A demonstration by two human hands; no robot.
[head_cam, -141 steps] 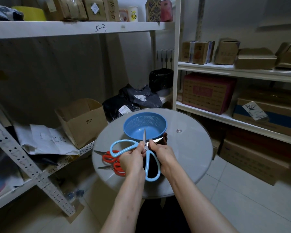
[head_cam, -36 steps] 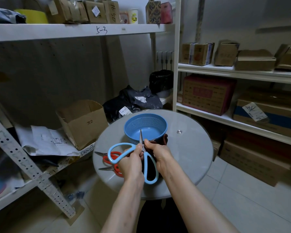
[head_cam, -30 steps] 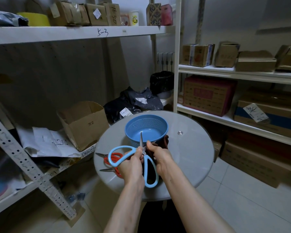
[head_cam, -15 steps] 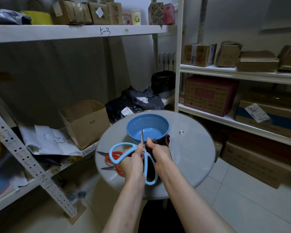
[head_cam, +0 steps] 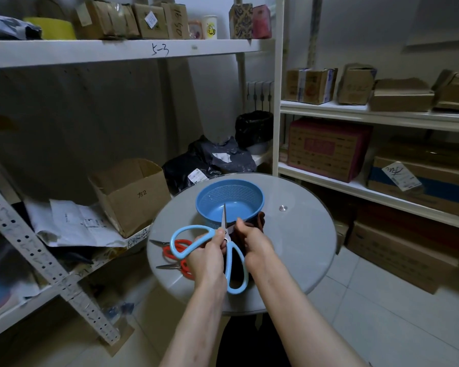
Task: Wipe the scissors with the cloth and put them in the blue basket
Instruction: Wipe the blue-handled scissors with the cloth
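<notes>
Large scissors with light-blue handles (head_cam: 182, 238) are held above the round glass table (head_cam: 302, 245), blades spread, one blade pointing up toward the blue basket (head_cam: 229, 201). My left hand (head_cam: 208, 254) grips them at the pivot. My right hand (head_cam: 252, 241) holds a dark cloth (head_cam: 259, 219) against the other blade; most of the cloth is hidden behind the hand. The blue basket stands at the far middle of the table with nothing in it. Two pairs of red-handled scissors (head_cam: 174, 254) lie on the table's left side, partly behind the blue handle.
White shelving (head_cam: 376, 116) with cardboard boxes runs along the right and left walls. An open cardboard box (head_cam: 130, 194) and papers sit on the low left shelf. Dark bags (head_cam: 217, 161) lie behind the table. Tiled floor lies to the right.
My right hand with the cloth has shifted slightly along the blade near the pivot. The blue scissors stay in my left hand at about the same place; the view moved a little.
</notes>
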